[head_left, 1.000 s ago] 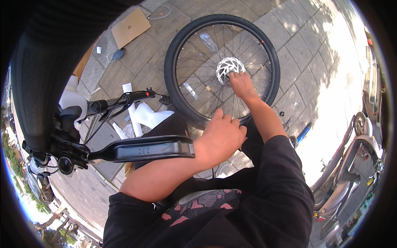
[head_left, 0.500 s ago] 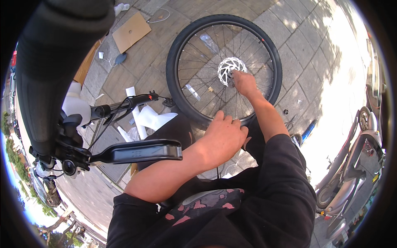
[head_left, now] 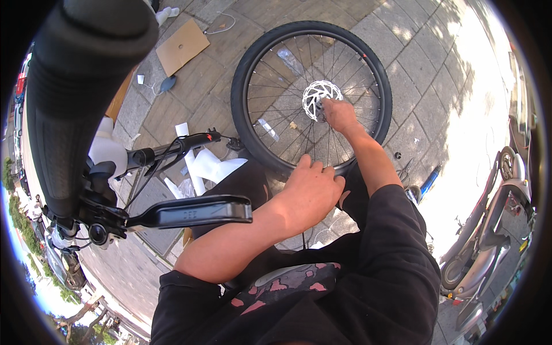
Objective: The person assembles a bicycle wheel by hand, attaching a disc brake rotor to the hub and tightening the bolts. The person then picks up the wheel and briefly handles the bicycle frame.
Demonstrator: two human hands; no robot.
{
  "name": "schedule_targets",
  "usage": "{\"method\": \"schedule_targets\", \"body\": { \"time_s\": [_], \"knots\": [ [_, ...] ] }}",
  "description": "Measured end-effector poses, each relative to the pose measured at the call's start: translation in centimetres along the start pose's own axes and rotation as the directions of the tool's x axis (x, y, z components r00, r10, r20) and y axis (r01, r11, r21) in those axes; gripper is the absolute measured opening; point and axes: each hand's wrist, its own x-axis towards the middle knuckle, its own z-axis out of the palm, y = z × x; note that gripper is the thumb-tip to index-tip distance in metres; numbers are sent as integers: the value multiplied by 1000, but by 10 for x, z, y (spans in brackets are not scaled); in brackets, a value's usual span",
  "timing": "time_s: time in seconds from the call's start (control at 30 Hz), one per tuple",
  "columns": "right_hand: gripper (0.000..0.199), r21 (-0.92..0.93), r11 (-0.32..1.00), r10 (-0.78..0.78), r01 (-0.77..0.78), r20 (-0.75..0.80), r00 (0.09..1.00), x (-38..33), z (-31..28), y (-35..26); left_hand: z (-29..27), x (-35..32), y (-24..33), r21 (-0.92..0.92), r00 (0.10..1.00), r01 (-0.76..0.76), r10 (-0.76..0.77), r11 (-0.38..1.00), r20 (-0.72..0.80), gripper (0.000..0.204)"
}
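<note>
A bicycle wheel (head_left: 237, 107) with a black tyre stands in front of me, its spoked face toward me. At its centre is a silver disc brake rotor (head_left: 311, 93). My right hand (head_left: 340, 115) is closed at the hub, just beside the rotor's middle. Its fingertips pinch a small part there that I cannot make out. My left hand (head_left: 313, 188) lies over the near edge of the tyre, with its fingers bent round the rim. Its thumb is hidden.
On the left, a handlebar with a black grip (head_left: 86, 109) and brake lever (head_left: 190, 211) rises close to me. Behind it are a fork leg (head_left: 195, 140) and white foam wrapping (head_left: 215, 165). Cardboard (head_left: 183, 46) lies far left; a blue tool (head_left: 430, 180) and scooter (head_left: 489, 230) are right.
The handlebar grip has shifted slightly in the picture. Both hands keep their places on the wheel, and the wheel shows no clear movement.
</note>
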Motion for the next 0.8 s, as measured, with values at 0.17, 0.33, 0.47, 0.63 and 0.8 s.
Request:
{"method": "schedule_targets", "body": {
  "time_s": [0.17,0.33,0.47,0.63,0.8],
  "knots": [
    [12,-80,995,-62,64,18,998,3,2,8,-2,1,1,-1,1000,0,0,1000,19,19],
    [16,-145,945,-291,292,29,956,15,-5,20,-3,1,2,-11,999,5,-4,1000,45,20],
    [15,-151,951,-264,268,46,963,9,1,18,-4,1,3,-23,999,6,-5,1000,52,21],
    [17,-151,928,-337,340,44,940,15,-1,22,-5,3,6,-40,997,12,-9,999,71,22],
    [18,82,996,-39,40,-7,999,4,7,14,-3,5,7,-37,996,24,-21,999,88,23]
  ]
}}
